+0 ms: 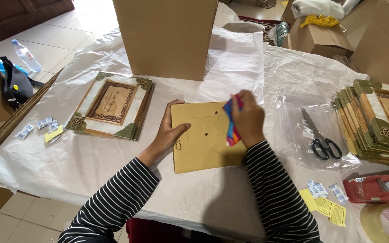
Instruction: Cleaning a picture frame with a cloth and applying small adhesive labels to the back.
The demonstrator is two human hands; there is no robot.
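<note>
A picture frame lies face down in front of me, showing its tan cardboard back (201, 144) with a small hanging loop. My left hand (169, 132) rests on the frame's left edge, fingers curled over it. Over the right part of the back, my right hand (247, 119) holds a small multicoloured packet (231, 130) against the board. Both my sleeves are black-and-white striped.
A decorated frame (113, 105) lies face up to the left, a stack of similar frames (377, 121) at the right. Black scissors (323, 144) lie on clear plastic. A tall cardboard box (167, 38) stands behind. Small sachets (325, 189), yellow slips, a tape roll (388, 222) sit at right.
</note>
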